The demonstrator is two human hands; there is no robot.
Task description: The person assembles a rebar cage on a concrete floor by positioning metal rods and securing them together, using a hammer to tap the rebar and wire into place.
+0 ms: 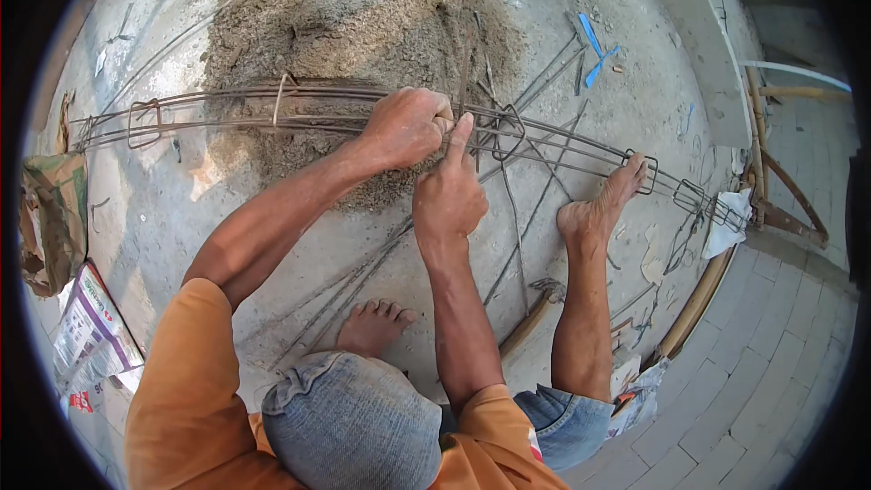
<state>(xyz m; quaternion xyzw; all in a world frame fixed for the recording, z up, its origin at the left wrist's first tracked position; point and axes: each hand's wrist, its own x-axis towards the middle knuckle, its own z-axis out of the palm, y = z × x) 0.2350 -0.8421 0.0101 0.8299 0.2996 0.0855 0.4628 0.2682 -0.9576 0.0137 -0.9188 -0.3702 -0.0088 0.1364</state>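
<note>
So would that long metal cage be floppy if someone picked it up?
The metal cage would probably feel stiff but a bit springy, because its rods are long and thin. It may be light for its size, since it's mostly gaps. It probably wouldn't roll easily, as its loops look squarish.

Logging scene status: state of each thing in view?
Steel cage: stirrups fitted, unevenly spaced
Left hand: fingers curled, at the cage
Right hand: index finger extended, others curled
Sandy pile: heaped
Loose rods: scattered
Blue strips: lying loose
Camouflage fabric: crumpled
Wooden-handled tool: lying down, partly hidden
</note>
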